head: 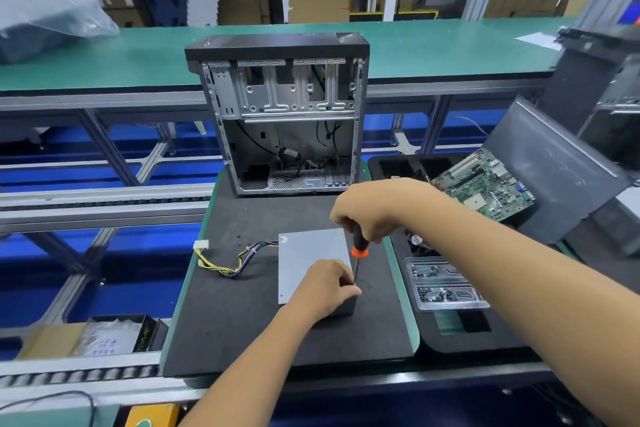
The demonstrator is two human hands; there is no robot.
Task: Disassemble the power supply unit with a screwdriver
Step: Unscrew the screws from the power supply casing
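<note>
i see the grey power supply point(311, 253) lying flat on the black mat point(242, 322) on the counter point(401, 288), its wires point(228, 262) trailing left. my right hand point(367, 215) grips the screwdriver point(356, 253) upright at the box's right edge. my left hand point(325, 286) rests on the box, fingers pinching near the tip. the open computer case point(284, 114) stands behind.

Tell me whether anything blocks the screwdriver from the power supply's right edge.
Nothing visible does. The right hand grips the screwdriver, whose shaft runs down to the power supply unit at its right edge, beside the left hand that steadies the unit. The tip itself is hidden.
</note>
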